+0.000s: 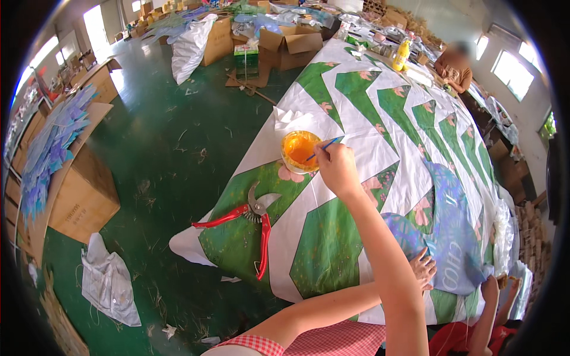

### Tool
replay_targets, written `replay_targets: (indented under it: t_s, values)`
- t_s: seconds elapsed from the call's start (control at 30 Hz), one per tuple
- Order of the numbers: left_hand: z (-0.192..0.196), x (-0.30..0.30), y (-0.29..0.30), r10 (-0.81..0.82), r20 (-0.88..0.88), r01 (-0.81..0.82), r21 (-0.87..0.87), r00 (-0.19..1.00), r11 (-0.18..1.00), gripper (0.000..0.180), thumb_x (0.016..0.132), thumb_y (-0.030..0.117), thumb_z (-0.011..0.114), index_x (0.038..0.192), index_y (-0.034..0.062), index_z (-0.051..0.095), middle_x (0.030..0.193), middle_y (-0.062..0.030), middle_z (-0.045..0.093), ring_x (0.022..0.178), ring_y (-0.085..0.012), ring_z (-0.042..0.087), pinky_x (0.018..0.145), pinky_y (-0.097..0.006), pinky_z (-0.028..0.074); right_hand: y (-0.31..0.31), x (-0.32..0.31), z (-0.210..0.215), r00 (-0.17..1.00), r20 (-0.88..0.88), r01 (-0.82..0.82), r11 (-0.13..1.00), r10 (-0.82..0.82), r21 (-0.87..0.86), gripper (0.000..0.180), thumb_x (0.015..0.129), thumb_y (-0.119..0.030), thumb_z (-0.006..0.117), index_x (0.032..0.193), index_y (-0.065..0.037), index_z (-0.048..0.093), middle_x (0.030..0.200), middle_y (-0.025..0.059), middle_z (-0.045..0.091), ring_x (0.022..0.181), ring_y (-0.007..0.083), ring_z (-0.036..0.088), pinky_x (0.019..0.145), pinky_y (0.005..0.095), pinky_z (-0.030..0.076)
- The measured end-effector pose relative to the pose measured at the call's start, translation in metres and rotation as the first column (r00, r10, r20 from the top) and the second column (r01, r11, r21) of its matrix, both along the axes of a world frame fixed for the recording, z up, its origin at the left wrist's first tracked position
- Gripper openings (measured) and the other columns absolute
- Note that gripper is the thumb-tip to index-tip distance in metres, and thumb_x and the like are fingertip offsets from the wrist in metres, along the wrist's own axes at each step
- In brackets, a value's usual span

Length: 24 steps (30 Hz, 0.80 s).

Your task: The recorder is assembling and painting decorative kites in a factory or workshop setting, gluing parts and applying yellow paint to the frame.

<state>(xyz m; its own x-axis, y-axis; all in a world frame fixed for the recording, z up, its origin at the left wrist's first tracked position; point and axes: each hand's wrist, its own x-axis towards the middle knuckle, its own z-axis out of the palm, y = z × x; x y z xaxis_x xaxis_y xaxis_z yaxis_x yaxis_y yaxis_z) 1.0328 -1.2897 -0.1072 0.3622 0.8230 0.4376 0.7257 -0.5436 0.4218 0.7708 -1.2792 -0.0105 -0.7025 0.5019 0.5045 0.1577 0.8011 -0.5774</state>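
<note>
R hand (337, 168) pinches blue brush (330, 143), fingers closed on shaft; long axis slants down-left into bowl (288, 159), immed. L of R hand. Bowl contains orange liquid (298, 145). L hand (423, 270), farther from bowl, lies at blue cloth (454, 231); its fingers' hold can't be confirmed.

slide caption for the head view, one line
Right hand holds a blue stick in a bowl of orange liquid; left hand touches blue cloth.
</note>
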Motion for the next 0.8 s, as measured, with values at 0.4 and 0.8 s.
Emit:
replay_targets:
  t_s: [0.4,0.8]
  values:
    - [-0.002,-0.009,0.004,0.037,-0.052,-0.035,0.037,0.998,0.999,0.069,0.087,0.057,0.051,0.125,-0.0005,0.053,0.131,-0.0131,0.052,0.128,-0.0283,0.041,0.115,-0.056,0.014,0.007,-0.011,0.016,0.971,-0.236,0.025,0.999,-0.03,-0.024,0.016,0.085,-0.01,0.062,0.079,0.002,0.069,0.061,0.0147,0.064,0.055,0.0216,0.064,0.052,0.0328,0.047]
    - [-0.011,0.003,0.006,0.033,-0.002,-0.033,0.057,0.999,0.998,0.069,0.086,0.058,0.051,0.123,0.0005,0.055,0.13,-0.0131,0.052,0.128,-0.0282,0.042,0.113,-0.059,0.013,0.014,-0.004,0.01,0.985,-0.174,-0.01,0.987,-0.018,-0.16,0.017,0.085,-0.011,0.063,0.079,0.003,0.071,0.059,0.0091,0.064,0.05,0.0128,0.058,0.049,0.0283,0.044]
